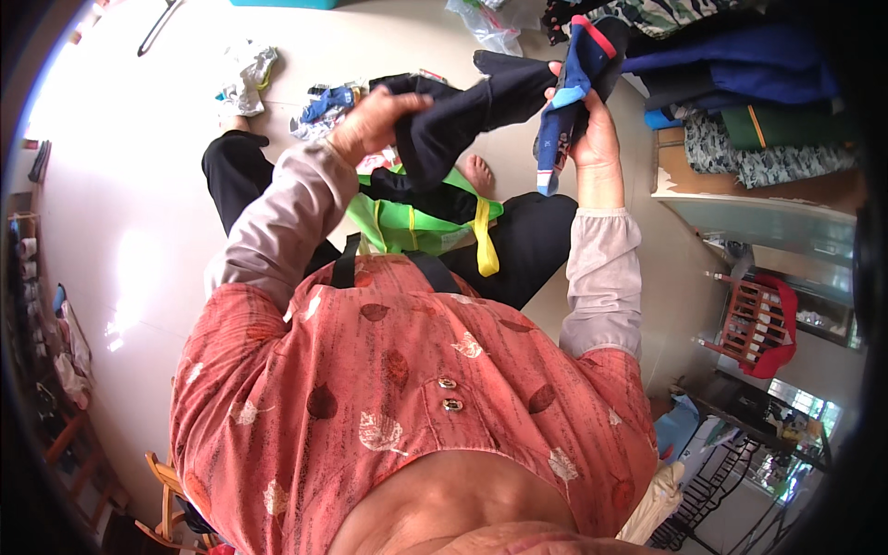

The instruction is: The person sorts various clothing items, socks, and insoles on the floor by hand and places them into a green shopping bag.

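My right hand [595,135] is closed around a blue patterned sock [560,128] with a red band and dark fabric behind it. A long piece of black cloth [479,104], perhaps a sock or stocking, stretches from that hand to my left hand [380,118]. My left hand is at the cloth's other end, slightly blurred; its fingertips are hidden. Below the cloth, a bright green bag [409,225] with yellow straps lies between my legs, with black fabric at its opening. Blue and patterned socks [329,107] lie on the floor beyond my left hand.
White patterned cloth [248,76] lies on the floor near my left foot. A clear plastic bag [492,28] is at the top. Folded camouflage, blue and green clothes [749,76] lie on a wooden cabinet [694,180] at right. A red-draped wooden chair [753,319] stands farther right.
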Tool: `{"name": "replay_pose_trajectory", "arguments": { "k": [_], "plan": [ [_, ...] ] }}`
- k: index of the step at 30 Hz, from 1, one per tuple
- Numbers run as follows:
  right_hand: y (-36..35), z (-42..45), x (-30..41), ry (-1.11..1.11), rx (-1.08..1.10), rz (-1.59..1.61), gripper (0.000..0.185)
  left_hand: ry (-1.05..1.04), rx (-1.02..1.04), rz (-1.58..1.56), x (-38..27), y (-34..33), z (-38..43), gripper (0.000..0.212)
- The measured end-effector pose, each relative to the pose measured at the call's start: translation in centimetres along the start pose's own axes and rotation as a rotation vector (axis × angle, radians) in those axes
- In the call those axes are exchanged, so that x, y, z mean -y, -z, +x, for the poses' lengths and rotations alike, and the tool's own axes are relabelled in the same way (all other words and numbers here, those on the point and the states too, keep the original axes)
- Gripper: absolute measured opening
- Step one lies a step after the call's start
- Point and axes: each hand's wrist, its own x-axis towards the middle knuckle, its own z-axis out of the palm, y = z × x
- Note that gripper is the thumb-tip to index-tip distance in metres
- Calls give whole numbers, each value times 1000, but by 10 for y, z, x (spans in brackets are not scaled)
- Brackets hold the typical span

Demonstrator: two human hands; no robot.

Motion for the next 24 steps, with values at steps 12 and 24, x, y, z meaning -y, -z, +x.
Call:
{"name": "replay_pose_trajectory", "arguments": {
  "k": [12, 24],
  "plan": [
    [24, 6, -17, -62, -203, 81, 36, -12, 323, -45, -28, -21, -10, 26],
    [-7, -37, -28, 202, 156, -417, 53, -107, 77, -76, -89, -68, 32, 15]
  ]
}}
